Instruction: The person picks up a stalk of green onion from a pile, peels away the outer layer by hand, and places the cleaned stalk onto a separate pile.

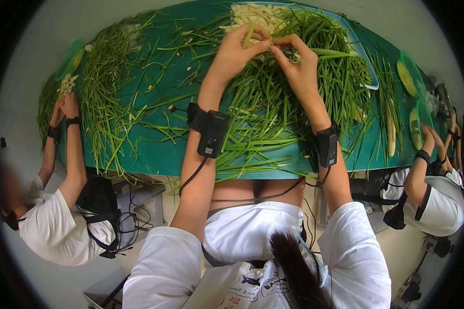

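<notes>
My left hand [241,50] and my right hand [297,62] meet above the green-covered table, fingertips pinched together. A thin green stalk [249,35] sticks up from the fingers of my left hand. My right hand pinches the same bit of greenery at the meeting point; its exact shape there is hidden by the fingers. Below and right of my hands lies a big heap of long green leafy stalks [325,77], spilling over a blue-rimmed tray [374,82]. Just beyond my fingers is a pile of pale, whitish short pieces [258,16].
Another heap of greens [105,87] lies to the left, near a person [62,206] whose hands hold pale pieces. Green baskets [417,116] stand at the right by another person [430,193]. Loose stalks [165,129] are scattered on the table [165,157].
</notes>
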`<state>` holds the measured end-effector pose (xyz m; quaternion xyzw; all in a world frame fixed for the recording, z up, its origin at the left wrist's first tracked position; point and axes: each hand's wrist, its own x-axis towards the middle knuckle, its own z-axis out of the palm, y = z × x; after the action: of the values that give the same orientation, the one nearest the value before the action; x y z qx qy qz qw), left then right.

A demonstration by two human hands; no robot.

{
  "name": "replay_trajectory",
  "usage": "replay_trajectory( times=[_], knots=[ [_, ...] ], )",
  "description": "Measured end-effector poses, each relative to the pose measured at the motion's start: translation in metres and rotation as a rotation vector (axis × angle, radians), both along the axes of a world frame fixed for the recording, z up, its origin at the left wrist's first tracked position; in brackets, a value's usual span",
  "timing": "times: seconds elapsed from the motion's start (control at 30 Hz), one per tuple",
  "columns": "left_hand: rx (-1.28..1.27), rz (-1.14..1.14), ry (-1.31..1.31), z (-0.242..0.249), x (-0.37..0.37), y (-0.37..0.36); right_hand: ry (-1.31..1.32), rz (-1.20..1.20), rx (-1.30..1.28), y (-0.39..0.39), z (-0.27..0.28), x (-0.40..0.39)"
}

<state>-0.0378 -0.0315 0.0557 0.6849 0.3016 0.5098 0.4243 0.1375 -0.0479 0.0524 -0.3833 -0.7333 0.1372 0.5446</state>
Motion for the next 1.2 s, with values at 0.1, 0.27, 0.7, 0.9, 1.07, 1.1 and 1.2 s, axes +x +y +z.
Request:
replay_trajectory(
  times=[0.1, 0.27, 0.7, 0.9, 1.07, 1.1, 1.2],
  knots=[
    [0.019, 0.01, -0.028, 0.0005, 0.0038, -0.0006, 0.004, -0.009, -0.006, 0.0021, -0.0005, 0.0016],
    [0.039, 0.02, -0.053, 0.0007, 0.0059, -0.0003, 0.019, -0.018, 0.033, 0.0027, -0.0025, 0.003],
    [0.122, 0.13, 0.058, -0.0022, 0.0038, 0.0013, 0.017, -0.02, -0.033, -0.0028, 0.0021, -0.0015],
    [0.086, 0.186, 0.068, -0.0008, 0.0057, -0.0023, 0.061, 0.001, -0.054, -0.0023, 0.0009, -0.0007],
    [0.026, 0.119, 0.047, -0.004, 0.0058, 0.001, 0.118, 0.027, -0.054, -0.0004, -0.0006, -0.0002],
    [0.019, 0.103, 0.021, -0.0042, 0.0061, 0.0011, 0.13, 0.033, -0.071, 0.0001, -0.0011, -0.0004],
    [0.001, 0.071, -0.043, -0.0016, 0.0061, -0.0018, 0.153, 0.044, -0.096, -0.0002, -0.0031, -0.001]
  ],
)
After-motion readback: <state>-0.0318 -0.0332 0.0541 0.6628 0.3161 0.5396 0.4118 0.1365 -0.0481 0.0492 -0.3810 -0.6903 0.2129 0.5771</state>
